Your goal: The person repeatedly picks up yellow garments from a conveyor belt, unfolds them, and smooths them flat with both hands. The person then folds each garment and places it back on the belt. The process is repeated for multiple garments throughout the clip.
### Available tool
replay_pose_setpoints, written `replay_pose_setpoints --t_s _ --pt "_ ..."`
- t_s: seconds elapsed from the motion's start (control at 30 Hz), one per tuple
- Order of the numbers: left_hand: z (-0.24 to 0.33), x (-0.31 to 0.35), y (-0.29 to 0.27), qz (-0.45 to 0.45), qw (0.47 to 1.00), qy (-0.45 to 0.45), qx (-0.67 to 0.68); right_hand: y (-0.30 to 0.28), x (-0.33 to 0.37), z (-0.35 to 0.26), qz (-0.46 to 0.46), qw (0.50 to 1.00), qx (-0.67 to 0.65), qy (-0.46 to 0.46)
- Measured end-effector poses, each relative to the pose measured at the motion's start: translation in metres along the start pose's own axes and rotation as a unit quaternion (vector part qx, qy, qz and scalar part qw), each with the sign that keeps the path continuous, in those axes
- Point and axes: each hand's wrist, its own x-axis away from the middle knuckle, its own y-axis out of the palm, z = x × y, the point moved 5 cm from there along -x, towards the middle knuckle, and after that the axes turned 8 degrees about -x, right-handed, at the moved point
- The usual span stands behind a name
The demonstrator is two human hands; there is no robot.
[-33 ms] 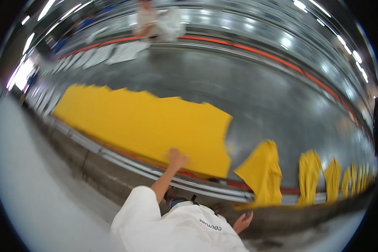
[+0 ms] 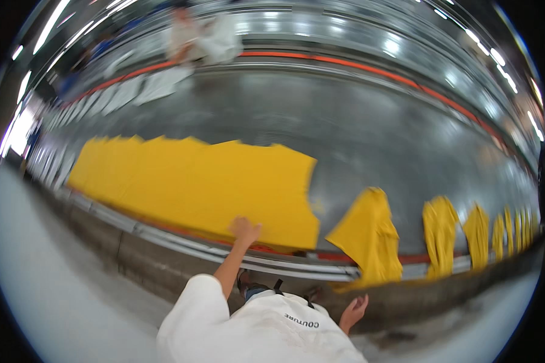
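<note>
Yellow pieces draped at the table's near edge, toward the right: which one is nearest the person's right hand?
The leftmost draped piece, just above the right hand in view. It looks broadest, flaring leftward; the others lie farther right.

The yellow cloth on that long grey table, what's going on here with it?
A person in a white top has their left hand over the near edge of the yellow cloth spread flat on the grey table; blur hides whether it touches. Their right hand is low at their side, apparently empty. To the right, separate yellow pieces lie bunched near the table's edge. Across the table, another person shows, blurred, beside white cloth.
</note>
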Motion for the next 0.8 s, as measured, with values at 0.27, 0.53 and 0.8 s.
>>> replay_pose_setpoints --t_s 0.27,0.53,0.8 --pt "0.178 0.153 0.077 -0.043 0.991 0.130 0.000 -0.080 -0.148 0.103 0.007 0.942 -0.075 0.327" --pt "0.303 0.190 0.118 -0.194 0.930 0.309 0.044 0.000 -0.153 0.067 -0.049 0.968 -0.138 0.204" --pt "0.333 0.166 0.153 -0.332 0.850 0.295 0.282 0.033 -0.122 -0.013 -0.294 0.899 -0.187 0.266"
